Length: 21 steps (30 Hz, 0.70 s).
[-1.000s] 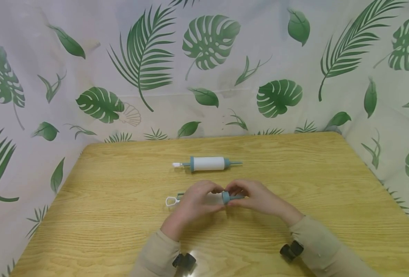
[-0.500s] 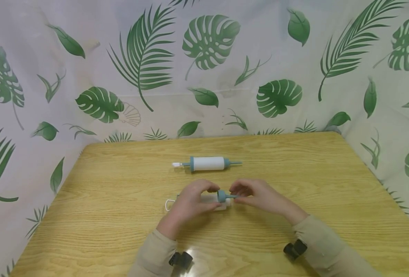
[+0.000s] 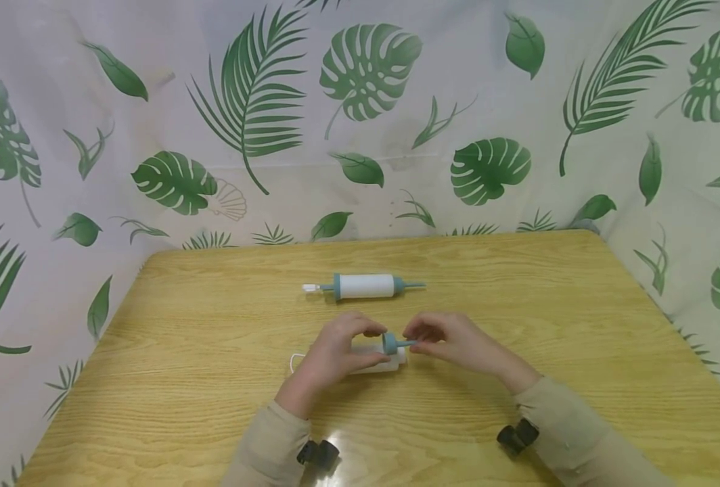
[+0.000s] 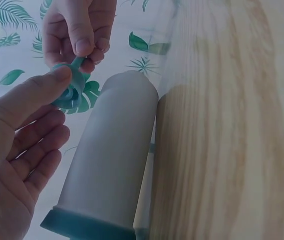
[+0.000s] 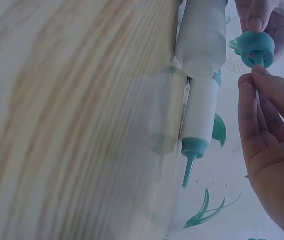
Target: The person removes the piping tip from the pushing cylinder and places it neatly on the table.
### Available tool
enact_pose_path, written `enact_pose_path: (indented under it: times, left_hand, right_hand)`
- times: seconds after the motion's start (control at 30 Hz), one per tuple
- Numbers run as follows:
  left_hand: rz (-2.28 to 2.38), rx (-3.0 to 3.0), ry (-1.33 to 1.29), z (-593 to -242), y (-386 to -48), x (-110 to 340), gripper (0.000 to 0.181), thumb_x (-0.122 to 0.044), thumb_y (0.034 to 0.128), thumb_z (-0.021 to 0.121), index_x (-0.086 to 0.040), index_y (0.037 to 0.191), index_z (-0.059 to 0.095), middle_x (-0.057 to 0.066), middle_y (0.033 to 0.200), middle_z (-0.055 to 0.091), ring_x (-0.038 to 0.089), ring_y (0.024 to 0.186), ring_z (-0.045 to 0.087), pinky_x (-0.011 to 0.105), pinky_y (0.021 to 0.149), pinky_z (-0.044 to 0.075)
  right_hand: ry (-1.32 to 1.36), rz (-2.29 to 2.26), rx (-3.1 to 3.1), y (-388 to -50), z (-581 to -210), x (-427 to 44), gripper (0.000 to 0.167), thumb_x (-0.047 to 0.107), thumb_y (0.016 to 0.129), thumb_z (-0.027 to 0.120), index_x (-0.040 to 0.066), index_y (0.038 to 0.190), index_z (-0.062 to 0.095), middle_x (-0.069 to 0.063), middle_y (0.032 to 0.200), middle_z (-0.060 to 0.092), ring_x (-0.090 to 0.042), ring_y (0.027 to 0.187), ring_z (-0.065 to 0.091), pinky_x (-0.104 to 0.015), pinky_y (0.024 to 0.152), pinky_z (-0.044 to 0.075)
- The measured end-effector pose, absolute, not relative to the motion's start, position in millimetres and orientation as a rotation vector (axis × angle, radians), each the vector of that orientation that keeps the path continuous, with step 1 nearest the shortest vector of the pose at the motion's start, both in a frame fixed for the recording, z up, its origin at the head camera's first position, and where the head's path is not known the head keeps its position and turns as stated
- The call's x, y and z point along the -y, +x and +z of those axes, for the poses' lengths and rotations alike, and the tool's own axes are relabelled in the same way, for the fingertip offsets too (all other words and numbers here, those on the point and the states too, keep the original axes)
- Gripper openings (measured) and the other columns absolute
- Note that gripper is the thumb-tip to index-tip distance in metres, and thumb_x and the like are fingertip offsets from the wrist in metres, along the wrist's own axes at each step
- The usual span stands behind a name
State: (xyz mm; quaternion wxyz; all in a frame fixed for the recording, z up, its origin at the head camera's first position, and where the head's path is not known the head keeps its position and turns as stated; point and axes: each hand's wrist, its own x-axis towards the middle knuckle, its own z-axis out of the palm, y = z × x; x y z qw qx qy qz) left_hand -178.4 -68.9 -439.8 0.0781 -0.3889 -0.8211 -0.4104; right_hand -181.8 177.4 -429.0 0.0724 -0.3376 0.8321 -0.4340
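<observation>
Teal cap (image 3: 390, 343): left hand (image 3: 331, 353) pinches its wide end (image 5: 257, 41), right hand (image 3: 459, 343) its spout (image 3: 405, 343).

screened workspace, kind unclear — leafy sheeting (image 3: 396, 138) behind a wooden table (image 3: 214, 297).

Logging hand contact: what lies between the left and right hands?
In the head view, a teal nozzle cap: the left hand holds its wide end, the right hand pinches its spout. A white barrel shows behind it.
</observation>
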Motion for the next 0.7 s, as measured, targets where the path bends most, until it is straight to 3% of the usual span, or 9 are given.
enact_pose_path:
  times: [0.47,0.7]
  left_hand:
    - [-1.236,2.509,-1.128,-440.0,-178.5,63.2,0.033,-0.014,0.0751,0.082,-0.004,0.104,0.07,0.003,0.096,0.067,0.017,0.089,0.061,0.036,0.08,0.053]
    - [-1.234,2.487,-1.115,-439.2,-177.2,62.2,0.034,-0.013,0.0735,0.083,-0.004,0.103,0.07,0.003,0.093,0.066,0.014,0.086,0.06,0.034,0.077,0.053]
  right_hand:
    - [-1.019,-1.313,-2.511,-180.8,-425.3,-171.1,0.02,0.006,0.087,0.069,0.005,0.106,0.064,-0.002,0.099,0.066,-0.012,0.088,0.064,-0.027,0.075,0.055]
    - [-1.042,-1.324,-2.5,-181.4,-425.6,-170.7,0.028,0.004,0.086,0.07,0.002,0.112,0.063,-0.003,0.097,0.067,-0.013,0.087,0.064,-0.027,0.073,0.055]
